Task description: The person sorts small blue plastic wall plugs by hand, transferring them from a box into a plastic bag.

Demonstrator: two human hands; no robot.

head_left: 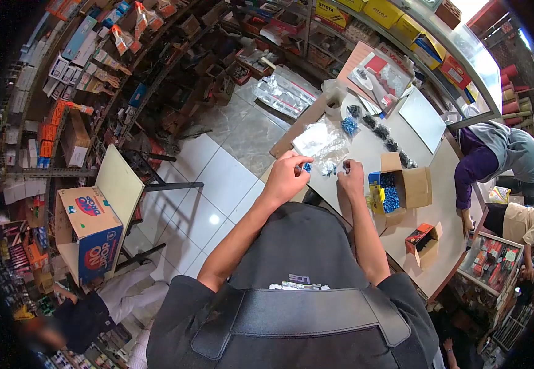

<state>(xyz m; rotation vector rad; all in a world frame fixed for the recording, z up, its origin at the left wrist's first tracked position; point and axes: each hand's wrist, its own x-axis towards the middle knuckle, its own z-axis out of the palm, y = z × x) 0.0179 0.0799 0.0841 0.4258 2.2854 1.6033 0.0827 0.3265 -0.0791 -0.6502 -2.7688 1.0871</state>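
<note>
My left hand (pixel 287 178) is closed at the table's near edge, with small blue plastic pieces (pixel 307 166), which look like wall plugs, at its fingertips. To its right, my right hand (pixel 352 178) is curled in a pinch just above the tabletop; whatever its fingertips hold is too small to make out. Between and beyond both hands lies a clear plastic bag (pixel 328 144), with a few blue pieces near its lower end. A blue bundle (pixel 349 126) rests farther back. Right of my right hand stands an open cardboard box (pixel 411 187) full of similar blue pieces.
Dark packed bundles (pixel 387 136) line the table (pixel 368 147) behind the bag. A smaller open box (pixel 424 245) sits at the right. A person in purple sleeves (pixel 479 163) leans at the table's right end. A chair (pixel 119 203) bearing a carton stands left; stocked shelves surround the floor.
</note>
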